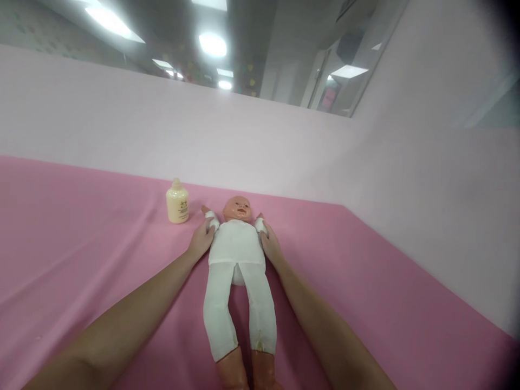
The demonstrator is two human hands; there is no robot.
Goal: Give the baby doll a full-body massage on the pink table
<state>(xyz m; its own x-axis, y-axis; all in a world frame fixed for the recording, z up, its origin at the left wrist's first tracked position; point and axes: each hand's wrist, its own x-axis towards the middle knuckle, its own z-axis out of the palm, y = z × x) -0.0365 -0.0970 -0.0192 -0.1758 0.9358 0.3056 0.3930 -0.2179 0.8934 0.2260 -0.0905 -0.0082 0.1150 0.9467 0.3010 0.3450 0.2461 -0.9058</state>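
A baby doll (236,242) lies on its back on the pink padded surface, its head toward the wall and its feet toward me. Its trunk, upper arms and legs are white; head, hands and feet are skin-toned plastic. My left hand (201,238) is closed round the doll's arm on the left side of the view. On the other side, my right hand (270,242) grips the opposite arm, thumb toward the doll's chest. Both doll arms are raised beside the head. Some of my fingers are hidden behind the arms.
A cream-coloured bottle (177,203) with a short neck stands upright left of the doll's head. The pink surface (93,227) meets a white wall (195,141) at the back and right. Above it, a mirror or glass pane (252,49) shows ceiling lights.
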